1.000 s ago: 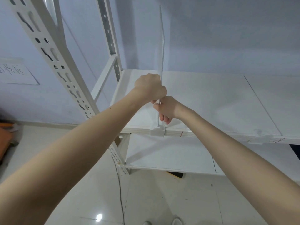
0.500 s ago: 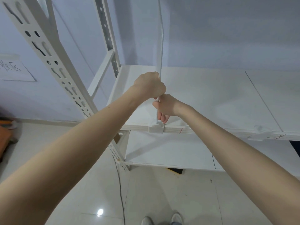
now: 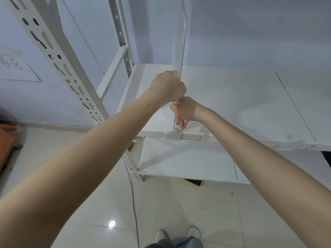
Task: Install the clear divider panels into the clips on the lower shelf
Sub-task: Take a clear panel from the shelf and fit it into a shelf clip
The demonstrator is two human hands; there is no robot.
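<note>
A clear divider panel (image 3: 180, 43) stands upright, edge-on to me, on the white shelf (image 3: 241, 104). Its bottom front corner sits in a white clip (image 3: 172, 135) on the shelf's front edge. My left hand (image 3: 167, 88) is closed around the panel's front edge, higher up. My right hand (image 3: 184, 111) grips the same edge just below, fingers curled down towards the clip. A second clip (image 3: 288, 143) sits on the front edge further right, with no panel in it.
A white slotted upright (image 3: 53, 56) rises at the left, a rear post (image 3: 120, 33) behind it. A lower shelf board (image 3: 188, 158) lies beneath. A cable (image 3: 133, 199) runs over the tiled floor near my shoes (image 3: 177, 235).
Both hands keep their grip on the panel. The view has shifted slightly; the panel's lower edge stays at the clip.
</note>
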